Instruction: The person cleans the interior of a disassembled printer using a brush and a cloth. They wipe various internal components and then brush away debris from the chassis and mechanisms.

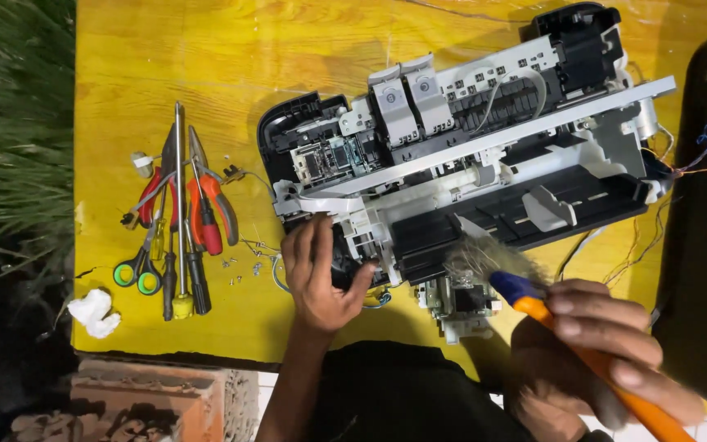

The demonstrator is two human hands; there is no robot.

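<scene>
An opened printer [468, 155], its black and white inner frame bare, lies slanted across a yellow table [206, 65]. My left hand [321, 274] rests on the printer's near left corner, fingers spread over the black and white plastic. My right hand [607, 348] grips a paintbrush [533, 299] with an orange handle and blue ferrule. Its blurred pale bristles touch the black tray edge at the printer's front. A small detached part [460, 307] sits on the table just below the bristles.
Pliers [206, 209] with red handles, green-handled scissors [141, 270] and several screwdrivers [180, 205] lie at the table's left, with loose screws [243, 266] beside them. A crumpled tissue [93, 313] sits at the left corner. A black cover [701, 221] lies at right. Grass and bricks border the table.
</scene>
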